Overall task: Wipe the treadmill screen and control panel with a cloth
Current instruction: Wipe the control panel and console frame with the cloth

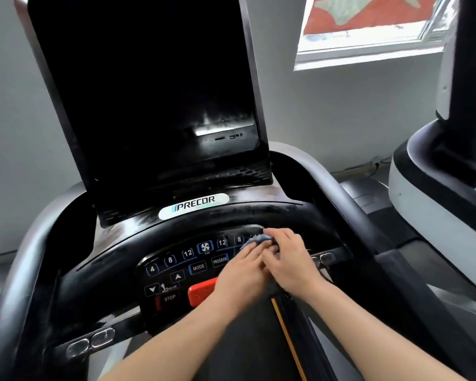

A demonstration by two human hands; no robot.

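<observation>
Fingers point(279, 237) of right hand point(291, 259) curled over blue-grey cloth point(254, 239) on control panel point(176, 270), right side; left hand point(239, 273) pressing straight-fingered beside. Better kept flat, light over speed keys, clear of red stop switch point(201, 291). Screen point(149, 92) dark above.

**Around the treadmill**

At two o'clock we see a white-framed window point(368, 48) showing a red surface outside. At three o'clock stands a neighbouring black-and-white exercise machine point(434, 199). A plain grey wall point(341, 111) fills the space between them.
</observation>
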